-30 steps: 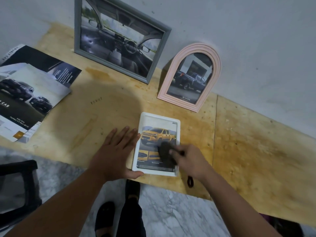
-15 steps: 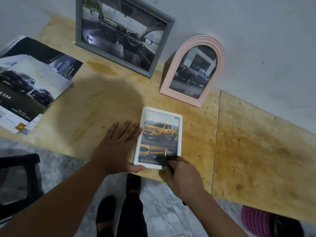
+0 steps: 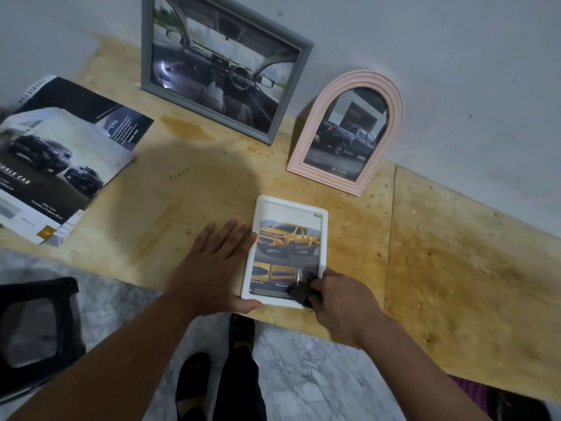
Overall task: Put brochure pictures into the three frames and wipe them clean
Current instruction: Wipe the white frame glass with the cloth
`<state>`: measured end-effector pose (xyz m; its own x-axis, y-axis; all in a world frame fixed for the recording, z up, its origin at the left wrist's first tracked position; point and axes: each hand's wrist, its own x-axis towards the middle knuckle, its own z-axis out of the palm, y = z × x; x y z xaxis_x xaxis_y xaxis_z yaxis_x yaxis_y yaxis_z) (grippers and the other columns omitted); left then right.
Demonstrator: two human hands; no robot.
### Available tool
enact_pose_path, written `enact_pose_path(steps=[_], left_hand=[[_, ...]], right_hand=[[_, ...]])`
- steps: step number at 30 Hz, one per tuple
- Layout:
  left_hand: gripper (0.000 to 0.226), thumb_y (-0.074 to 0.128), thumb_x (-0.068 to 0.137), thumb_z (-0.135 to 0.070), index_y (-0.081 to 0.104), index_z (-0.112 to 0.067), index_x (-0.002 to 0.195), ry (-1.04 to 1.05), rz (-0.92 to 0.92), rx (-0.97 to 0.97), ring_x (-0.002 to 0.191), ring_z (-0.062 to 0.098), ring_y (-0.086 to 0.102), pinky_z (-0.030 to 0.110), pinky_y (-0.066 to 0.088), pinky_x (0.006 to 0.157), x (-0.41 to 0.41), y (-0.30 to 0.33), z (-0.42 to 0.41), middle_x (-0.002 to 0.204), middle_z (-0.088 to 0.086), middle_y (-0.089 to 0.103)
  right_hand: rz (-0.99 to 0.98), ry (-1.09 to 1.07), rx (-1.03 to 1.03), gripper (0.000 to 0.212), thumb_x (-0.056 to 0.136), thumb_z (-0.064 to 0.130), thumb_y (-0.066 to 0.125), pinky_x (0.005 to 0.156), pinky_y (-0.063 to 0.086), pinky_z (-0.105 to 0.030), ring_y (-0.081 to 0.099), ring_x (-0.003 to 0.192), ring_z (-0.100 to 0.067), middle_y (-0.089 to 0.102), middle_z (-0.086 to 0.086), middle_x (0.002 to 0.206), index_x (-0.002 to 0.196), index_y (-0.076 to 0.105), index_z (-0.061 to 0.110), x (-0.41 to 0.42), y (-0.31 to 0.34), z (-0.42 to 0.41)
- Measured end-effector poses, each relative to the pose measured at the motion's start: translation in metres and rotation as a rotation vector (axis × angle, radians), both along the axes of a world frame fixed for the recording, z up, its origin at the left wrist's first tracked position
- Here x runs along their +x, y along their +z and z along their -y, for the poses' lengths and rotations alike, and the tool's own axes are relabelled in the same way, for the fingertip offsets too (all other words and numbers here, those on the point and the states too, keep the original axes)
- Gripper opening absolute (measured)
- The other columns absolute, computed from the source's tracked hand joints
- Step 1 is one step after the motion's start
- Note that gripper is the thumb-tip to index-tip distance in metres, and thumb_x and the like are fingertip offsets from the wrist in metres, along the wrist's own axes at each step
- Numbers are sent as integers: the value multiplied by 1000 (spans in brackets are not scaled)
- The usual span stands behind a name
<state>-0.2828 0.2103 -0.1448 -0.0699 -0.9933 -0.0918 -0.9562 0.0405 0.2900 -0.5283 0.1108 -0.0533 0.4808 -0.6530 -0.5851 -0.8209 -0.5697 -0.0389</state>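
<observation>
Your right hand is pinching the dark cloth, which has slid from mid-glass a second ago down to the near right corner of the white frame; you are probably finishing the wipe of this last frame. Your left hand is lying flat and open, fingers straight, bracing the frame's left edge. The frame is lying flat between your hands, long axis running away from you, picture top pointing toward the wall.
</observation>
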Motion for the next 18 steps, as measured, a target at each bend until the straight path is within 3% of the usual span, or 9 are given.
enact_pose_path(steps=[7,10,12,15,16,18], left_hand=[[131,47,63,-101,37,-11,157,-7,-10,-23,158,29,19,61,21,123,0,1,0,167,8,31],[127,46,67,-99,41,-9,156,-15,-23,-61,157,31,22,62,22,122,0,-1,1,166,10,34],[127,47,66,-99,40,-9,156,-27,-18,-52,157,31,21,62,22,122,1,-2,0,166,10,32],[130,45,64,-100,36,-10,158,-26,-12,-23,158,31,18,62,20,124,2,-2,0,168,9,29],[131,45,64,-100,36,-10,158,-27,-7,-18,158,31,19,62,19,124,1,-2,0,168,10,29],[131,46,62,-100,36,-11,158,-28,-2,-22,157,32,21,62,20,123,1,-1,1,167,11,31]], right_hand=[[226,-29,86,28,99,33,53,74,45,-30,63,103,-26,67,-3,118,118,70,21,45,-7,-17],[427,-256,389,21,98,26,58,76,52,-35,65,90,-25,68,-5,103,103,75,15,64,-12,-18],[561,-497,436,19,98,26,62,77,56,-39,69,85,-26,73,-7,93,94,76,15,63,-13,-2],[646,-657,-6,25,97,35,61,71,56,-40,68,77,-25,71,-5,81,87,75,17,48,-15,40],[550,-598,-172,25,97,37,58,68,55,-38,67,79,-26,71,-5,87,92,75,20,47,-16,52],[369,-462,-319,27,99,37,53,67,52,-35,66,87,-28,66,-6,107,108,73,23,57,-25,61]])
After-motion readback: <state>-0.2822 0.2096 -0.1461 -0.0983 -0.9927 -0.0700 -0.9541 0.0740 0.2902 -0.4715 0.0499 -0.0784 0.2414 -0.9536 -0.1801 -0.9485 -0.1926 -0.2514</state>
